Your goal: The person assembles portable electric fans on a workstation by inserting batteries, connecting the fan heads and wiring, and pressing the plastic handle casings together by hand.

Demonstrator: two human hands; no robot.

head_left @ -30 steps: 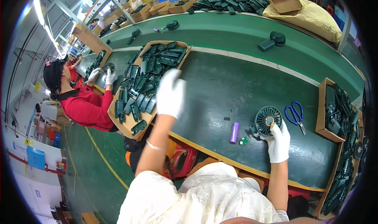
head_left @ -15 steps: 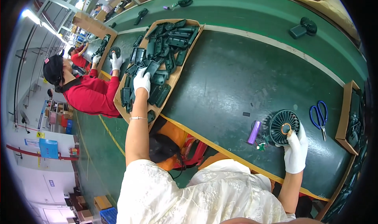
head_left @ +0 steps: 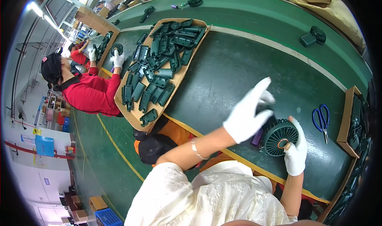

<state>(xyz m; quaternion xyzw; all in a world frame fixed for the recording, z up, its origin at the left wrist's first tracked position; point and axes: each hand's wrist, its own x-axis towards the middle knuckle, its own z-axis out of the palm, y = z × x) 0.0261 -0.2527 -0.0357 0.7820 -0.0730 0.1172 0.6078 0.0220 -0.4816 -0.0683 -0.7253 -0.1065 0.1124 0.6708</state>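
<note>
Leaning over the green table, I've got the cardboard tray at my left, loaded with dark shells. My left hand hovers, thumb and fingers parted; whether it grips anything, I can't tell. My right hand is clamped round the right edge of the fan head, grille apparently complete! Blue-handled snips lie apart; the purple cylinder sits beside the fan, seemingly not yet enclosed.

A hand could cross the dark workbench between the cardboard tray and the gloved left hand. That hand and the purple battery crowd the round fan head; a narrow strip separates the gloved right hand from the blue-handled snips.
</note>
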